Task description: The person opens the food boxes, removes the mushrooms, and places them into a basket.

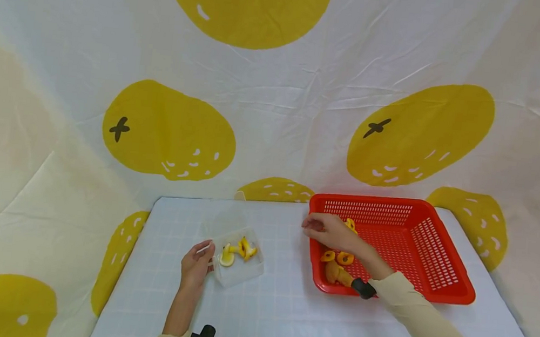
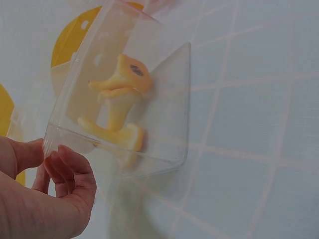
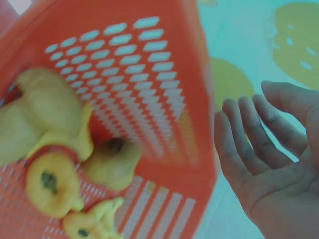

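Observation:
My left hand [image 1: 197,264] pinches the rim of a clear plastic box [image 1: 237,276] between thumb and fingers, at the box's left side. Several yellow, funnel-capped mushrooms [image 2: 122,94] lie inside it, and its clear lid [image 1: 226,218] is folded back behind. To the right, my right hand [image 1: 332,231] hangs over the left rim of a red plastic basket [image 1: 418,248]. Nothing is between its loosely bent fingers in the right wrist view. Below it, several yellow and tan mushrooms [image 3: 52,184] are gathered at the basket's left end, partly hidden by my forearm in the head view.
Both containers stand on a white table [image 1: 280,310] with a faint grid pattern. A white cloth [image 1: 280,110] printed with big yellow fruit shapes hangs behind the table and along its sides. A strip of table lies between box and basket.

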Motion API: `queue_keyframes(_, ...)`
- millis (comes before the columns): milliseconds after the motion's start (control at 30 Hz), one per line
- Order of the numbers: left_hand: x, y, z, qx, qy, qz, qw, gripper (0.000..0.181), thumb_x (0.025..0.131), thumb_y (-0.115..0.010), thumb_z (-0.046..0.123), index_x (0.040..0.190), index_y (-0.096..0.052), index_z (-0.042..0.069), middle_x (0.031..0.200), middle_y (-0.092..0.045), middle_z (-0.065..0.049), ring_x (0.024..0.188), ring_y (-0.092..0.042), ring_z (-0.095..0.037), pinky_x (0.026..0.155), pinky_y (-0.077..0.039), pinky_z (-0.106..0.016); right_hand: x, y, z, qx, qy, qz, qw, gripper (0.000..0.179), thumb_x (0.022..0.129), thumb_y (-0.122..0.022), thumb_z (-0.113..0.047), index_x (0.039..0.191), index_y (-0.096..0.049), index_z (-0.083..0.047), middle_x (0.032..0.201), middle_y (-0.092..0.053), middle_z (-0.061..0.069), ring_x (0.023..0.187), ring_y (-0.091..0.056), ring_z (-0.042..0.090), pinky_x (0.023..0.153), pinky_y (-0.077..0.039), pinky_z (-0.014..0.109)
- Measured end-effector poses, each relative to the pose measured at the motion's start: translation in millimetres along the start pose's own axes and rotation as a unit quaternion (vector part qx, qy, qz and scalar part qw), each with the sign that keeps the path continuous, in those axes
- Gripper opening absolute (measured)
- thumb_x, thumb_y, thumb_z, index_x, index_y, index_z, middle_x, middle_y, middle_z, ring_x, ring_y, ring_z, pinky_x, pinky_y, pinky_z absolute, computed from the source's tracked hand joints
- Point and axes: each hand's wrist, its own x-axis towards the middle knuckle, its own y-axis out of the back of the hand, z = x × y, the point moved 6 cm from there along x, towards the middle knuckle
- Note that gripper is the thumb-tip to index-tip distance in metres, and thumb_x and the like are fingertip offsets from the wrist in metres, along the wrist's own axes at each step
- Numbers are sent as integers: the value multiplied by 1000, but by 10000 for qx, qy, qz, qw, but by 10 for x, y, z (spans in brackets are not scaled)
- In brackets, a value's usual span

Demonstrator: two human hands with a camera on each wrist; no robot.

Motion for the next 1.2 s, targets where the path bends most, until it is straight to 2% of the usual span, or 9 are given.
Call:
queue_keyframes(133,0,7,-1,27,52,24,10000,41,105,-63,24,139,-57,3,134,-58,-23,93,-59,-27,67,-51,-21,134,-132,-131,146,-2,-186,9997,18,99,-70,-12,113,-69,-1,103,-72,6,96,-66,23,85,-58,33)
queue_keyframes(300,7,6,0,41,95,68,9999,41,104,-64,26,139,-57,4,131,-60,-20,95,-59,-29,68,-52,-22,289,-297,-262,307,226,-378,9986,20,99,-69,-10,116,-68,0,107,-72,9,99,-67,26,87,-58,32)
queue_keyframes(500,14,-1,-5,22,95,58,9999,40,104,-64,24,138,-58,4,132,-59,-21,94,-59,-29,68,-52,-22,453,-508,-348,233,502,-484,9973,19,98,-69,-9,114,-67,1,106,-71,10,96,-67,24,86,-57,27)
queue_keyframes(833,17,4,-1,-44,55,97,9999,39,104,-64,22,138,-59,3,128,-61,-20,95,-59,-28,69,-53,-24,628,-849,-500,492,805,-663,9933,21,97,-68,-2,116,-65,6,111,-68,21,96,-65,22,87,-57,26)
queue_keyframes(1067,25,-1,9,-175,-43,92,9998,39,104,-65,21,136,-59,1,129,-61,-24,91,-60,-27,64,-50,-20,753,-1085,-518,593,461,-854,9935,26,97,-67,1,121,-63,9,115,-67,23,100,-63,27,90,-57,31)
queue_keyframes(1200,34,-7,2,-206,-41,73,9998,39,104,-64,21,136,-59,1,131,-60,-25,91,-60,-26,64,-50,-20,809,-1183,-541,460,488,-838,9942,25,96,-67,3,120,-63,10,113,-68,23,97,-63,28,89,-57,32)
